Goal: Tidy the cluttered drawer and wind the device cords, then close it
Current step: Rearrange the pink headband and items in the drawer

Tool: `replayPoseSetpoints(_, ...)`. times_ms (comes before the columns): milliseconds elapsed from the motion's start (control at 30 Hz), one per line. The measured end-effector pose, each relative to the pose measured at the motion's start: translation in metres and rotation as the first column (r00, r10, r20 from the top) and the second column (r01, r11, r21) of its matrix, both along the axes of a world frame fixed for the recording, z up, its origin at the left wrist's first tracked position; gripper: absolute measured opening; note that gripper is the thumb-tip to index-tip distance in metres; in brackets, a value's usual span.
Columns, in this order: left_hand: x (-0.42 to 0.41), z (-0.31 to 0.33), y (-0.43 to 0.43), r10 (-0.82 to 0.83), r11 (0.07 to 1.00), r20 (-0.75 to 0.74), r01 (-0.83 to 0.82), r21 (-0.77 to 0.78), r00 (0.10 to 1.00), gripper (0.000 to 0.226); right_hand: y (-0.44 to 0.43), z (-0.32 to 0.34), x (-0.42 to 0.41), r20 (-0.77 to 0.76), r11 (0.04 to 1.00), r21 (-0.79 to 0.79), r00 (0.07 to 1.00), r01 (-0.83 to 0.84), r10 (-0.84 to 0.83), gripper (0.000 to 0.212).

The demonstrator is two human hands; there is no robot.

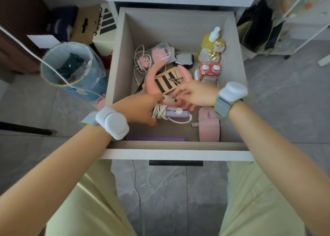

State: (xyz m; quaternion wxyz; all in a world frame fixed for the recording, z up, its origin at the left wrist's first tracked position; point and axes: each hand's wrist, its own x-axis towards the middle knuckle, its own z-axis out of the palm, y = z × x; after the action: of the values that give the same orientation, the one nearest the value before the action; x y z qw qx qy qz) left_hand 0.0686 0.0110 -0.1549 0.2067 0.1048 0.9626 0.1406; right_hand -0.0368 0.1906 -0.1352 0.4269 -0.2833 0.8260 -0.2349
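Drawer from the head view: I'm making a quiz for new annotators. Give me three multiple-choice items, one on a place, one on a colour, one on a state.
1. Where in the drawer is the yellow bottle? A near left corner; B far right corner; C middle.
2. What colour is the oval case? A pink; B black; C green.
3. The drawer is: A shut; B lifted out; C pulled open.
Key: B, it stands far back by the right wall; A, its top is pink; C, the contents lie exposed.
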Motion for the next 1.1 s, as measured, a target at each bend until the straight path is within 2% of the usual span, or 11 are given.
replayPoseSetpoints(33,0.0,-0.004,0.0,-0.006,1.0,0.072,0.006,0.006,0.997,0.049,-0.007,-0.005,0.007,0.02,1.0,0.017,1.0,-0.004,0.003,0.03)
replayPoseSetpoints(133,0.001,-0.011,0.002,-0.036,0.998,0.263,0.022,0.056,0.964,0.067,-0.017,-0.006,0.017,0.068,0.976,0.062,0.976,-0.209,0.205,0.03)
replayPoseSetpoints(233,0.004,-0.023,0.006,-0.079,0.997,0.28,0.075,0.025,0.957,0.076,-0.016,-0.017,0.028,0.002,0.895,0.195,0.913,-0.401,0.408,0.037)
replayPoseSetpoints(433,0.004,-0.027,0.014,-0.047,0.998,0.348,0.054,-0.011,0.936,0.087,-0.023,-0.03,0.048,-0.22,0.791,0.333,0.773,-0.513,0.595,0.01)
replayPoseSetpoints(533,0.005,-0.034,0.012,0.012,0.997,0.382,0.017,-0.072,0.924,0.088,-0.025,-0.033,0.051,-0.219,0.766,0.397,0.758,-0.506,0.614,0.017)
replayPoseSetpoints(633,0.006,-0.033,0.017,0.096,0.992,0.392,-0.054,-0.116,0.915,0.072,-0.029,-0.03,0.052,-0.191,0.723,0.457,0.737,-0.517,0.648,0.028)
replayPoseSetpoints(733,0.003,-0.031,0.022,0.144,0.989,0.39,-0.116,-0.095,0.909,0.052,-0.031,-0.032,0.052,-0.191,0.708,0.475,0.724,-0.522,0.663,0.009)
replayPoseSetpoints(800,0.0,-0.03,0.02,0.109,0.99,0.401,-0.064,-0.125,0.91,0.041,-0.03,-0.036,0.053,-0.236,0.744,0.441,0.734,-0.503,0.636,0.011)
replayPoseSetpoints(900,-0.004,-0.028,0.015,0.06,0.985,0.413,0.014,-0.173,0.909,0.031,-0.026,-0.036,0.056,-0.305,0.826,0.347,0.78,-0.444,0.547,0.033)
replayPoseSetpoints(1000,-0.006,-0.027,0.012,0.029,0.98,0.389,0.05,-0.192,0.921,0.027,-0.023,-0.026,0.054,-0.248,0.894,0.224,0.864,-0.388,0.438,0.055)
replayPoseSetpoints(1100,-0.005,-0.024,0.01,0.018,0.98,0.304,0.044,-0.195,0.953,0.021,-0.022,-0.021,0.055,-0.277,0.888,0.212,0.846,-0.409,0.456,0.052)
